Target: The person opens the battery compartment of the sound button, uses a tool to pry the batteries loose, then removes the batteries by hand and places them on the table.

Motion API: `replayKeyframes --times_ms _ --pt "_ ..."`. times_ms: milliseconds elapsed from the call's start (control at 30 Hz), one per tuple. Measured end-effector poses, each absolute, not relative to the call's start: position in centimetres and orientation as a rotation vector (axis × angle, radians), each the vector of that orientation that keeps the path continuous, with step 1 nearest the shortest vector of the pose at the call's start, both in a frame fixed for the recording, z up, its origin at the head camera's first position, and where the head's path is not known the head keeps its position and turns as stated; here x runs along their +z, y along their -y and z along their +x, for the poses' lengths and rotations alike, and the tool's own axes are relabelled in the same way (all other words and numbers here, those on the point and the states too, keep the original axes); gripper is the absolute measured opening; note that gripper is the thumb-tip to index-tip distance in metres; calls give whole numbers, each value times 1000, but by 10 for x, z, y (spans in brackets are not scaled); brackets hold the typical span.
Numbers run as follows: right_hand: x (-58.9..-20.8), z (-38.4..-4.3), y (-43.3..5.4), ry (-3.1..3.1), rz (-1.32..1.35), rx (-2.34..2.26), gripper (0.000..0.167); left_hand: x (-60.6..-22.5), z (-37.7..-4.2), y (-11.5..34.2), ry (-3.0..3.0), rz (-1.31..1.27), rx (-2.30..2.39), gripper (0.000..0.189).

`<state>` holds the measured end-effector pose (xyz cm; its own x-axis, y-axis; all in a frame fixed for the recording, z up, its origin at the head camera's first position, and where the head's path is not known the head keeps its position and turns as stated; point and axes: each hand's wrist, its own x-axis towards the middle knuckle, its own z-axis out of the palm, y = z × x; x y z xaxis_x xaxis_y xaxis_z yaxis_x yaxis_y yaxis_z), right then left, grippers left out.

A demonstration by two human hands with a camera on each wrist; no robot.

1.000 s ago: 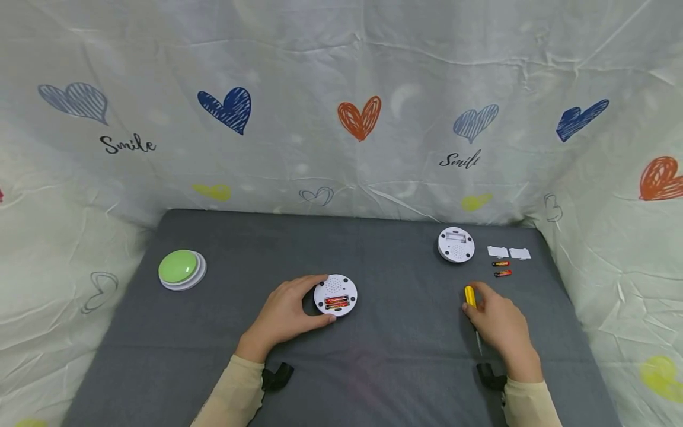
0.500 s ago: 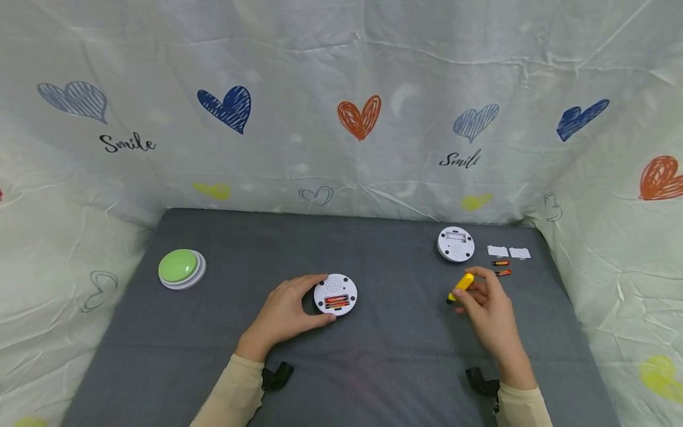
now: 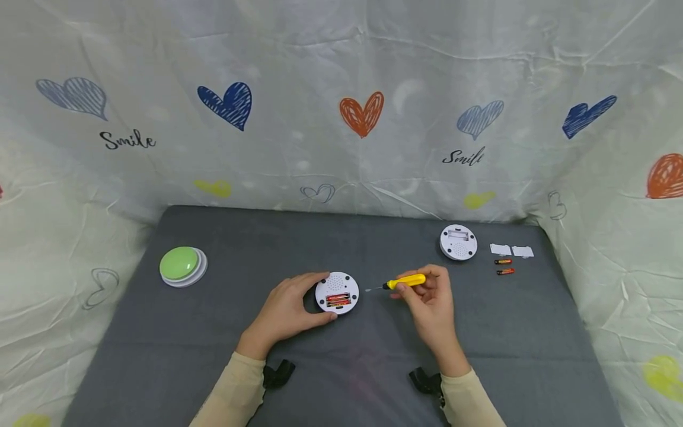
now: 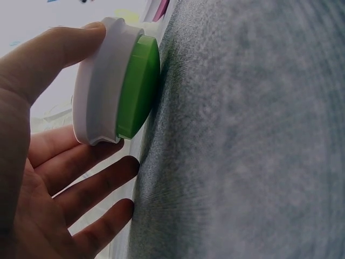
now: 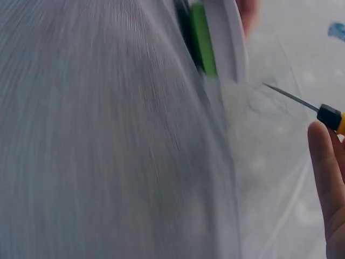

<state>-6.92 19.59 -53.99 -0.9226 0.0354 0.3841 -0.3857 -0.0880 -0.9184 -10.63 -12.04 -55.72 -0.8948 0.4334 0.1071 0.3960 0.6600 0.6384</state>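
An upside-down round buzzer (image 3: 345, 285) sits mid-table, two red batteries (image 3: 338, 300) in its uncovered compartment. My left hand (image 3: 289, 306) grips its rim between thumb and fingers. In the left wrist view its green dome (image 4: 141, 89) faces the cloth beneath the white base (image 4: 102, 86). A yellow-handled screwdriver (image 3: 408, 281) is held in my right hand (image 3: 431, 303), just right of the buzzer. Its metal shaft (image 5: 291, 96) points left toward the buzzer's base, with a small gap between tip and rim.
Another upturned buzzer (image 3: 458, 252) with a battery-less compartment stands at the back right. Beside it lie two white covers (image 3: 500, 249) and two loose batteries (image 3: 505, 271). A green-topped buzzer (image 3: 178, 264) stands upright at the left. A printed curtain (image 3: 299, 148) hangs behind the grey-clothed table (image 3: 256, 237).
My right hand has lifted the screwdriver off the right side of the cloth, turned it to point left and carried it toward the buzzer. My left hand keeps its grip in place.
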Motion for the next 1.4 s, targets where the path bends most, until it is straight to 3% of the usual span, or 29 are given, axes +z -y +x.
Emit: replayKeyframes --times_ms 467,1000,1400 --pt "-543 -76 -168 1979 566 1907 41 -556 -107 117 -2812 711 1057 89" --pt "-544 -76 -161 2089 719 1544 57 -555 -105 119 -2814 709 1065 89" --pt "-537 -75 -162 2183 815 1432 48 -557 -106 119 -2829 715 1034 89"
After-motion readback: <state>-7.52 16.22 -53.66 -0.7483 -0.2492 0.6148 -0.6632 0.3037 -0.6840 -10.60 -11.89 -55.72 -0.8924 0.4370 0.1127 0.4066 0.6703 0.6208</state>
